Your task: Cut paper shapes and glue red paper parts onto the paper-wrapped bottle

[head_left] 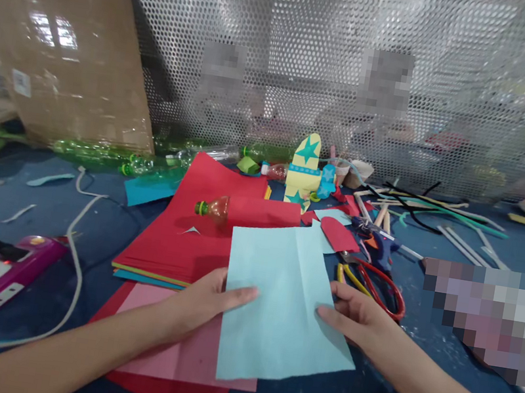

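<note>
Left hand (213,296) pinches blue sheet (271,331) at one edge, right hand (363,319) at the other. Red-wrapped bottle (260,213) lies just beyond; scissors (363,276) near right hand.

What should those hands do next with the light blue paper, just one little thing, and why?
Maybe lower the light blue paper flat onto the pink paper showing beneath it. The left hand and right hand hold it up by its sides, and a crease seems to run down its right part, so resting it flat could help smooth it.
</note>
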`<state>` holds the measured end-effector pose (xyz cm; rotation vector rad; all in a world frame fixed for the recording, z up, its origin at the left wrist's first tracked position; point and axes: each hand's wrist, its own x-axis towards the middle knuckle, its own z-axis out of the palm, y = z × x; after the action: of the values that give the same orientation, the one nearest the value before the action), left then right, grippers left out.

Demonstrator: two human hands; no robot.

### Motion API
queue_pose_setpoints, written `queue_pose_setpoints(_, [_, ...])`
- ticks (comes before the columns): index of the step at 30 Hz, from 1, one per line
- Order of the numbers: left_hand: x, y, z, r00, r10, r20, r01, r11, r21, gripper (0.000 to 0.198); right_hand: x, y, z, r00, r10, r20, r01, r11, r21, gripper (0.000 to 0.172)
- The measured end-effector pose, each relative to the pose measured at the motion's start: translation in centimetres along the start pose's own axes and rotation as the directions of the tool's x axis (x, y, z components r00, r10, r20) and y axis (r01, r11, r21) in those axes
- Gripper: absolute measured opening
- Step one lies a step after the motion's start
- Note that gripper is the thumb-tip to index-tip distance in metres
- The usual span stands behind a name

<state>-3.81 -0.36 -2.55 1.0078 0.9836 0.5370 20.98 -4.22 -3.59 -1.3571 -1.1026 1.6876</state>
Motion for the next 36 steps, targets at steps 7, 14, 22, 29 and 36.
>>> queue_pose_setpoints(7, [0.3,-0.3,-0.2,1.000,-0.023,0.002,0.023,0.998,-0.057,0.043,-0.1,-0.7,-0.4,0.999,0.010,-0.032,-0.008,0.998,0.057,0.062])
queue_pose_setpoints(14, [0.6,0.0,-0.4,0.996,0.025,-0.081,-0.034,0.994,-0.107,0.037,-0.2,-2.8,-4.0,0.919,-0.357,-0.167,0.097,0.616,-0.781,0.022])
queue_pose_setpoints(22, [0.3,0.5,0.0,0.996,0.007,-0.092,-0.022,0.985,-0.170,0.032,0.4,-1.1,-5.1,0.872,-0.446,-0.202,-0.191,0.071,-0.979,0.018])
queue_pose_setpoints(29, [0.3,0.7,-0.1,0.975,0.014,-0.222,-0.071,0.966,-0.249,0.024,0.5,-1.5,-5.4,0.915,-0.279,-0.291,-0.237,0.210,-0.948,0.027])
queue_pose_setpoints(36, [0.1,1.8,-0.4,0.965,0.083,-0.249,-0.147,0.957,-0.252,0.031,-1.6,-4.3,-5.6,0.991,0.040,-0.124,-0.111,0.756,-0.645,0.031])
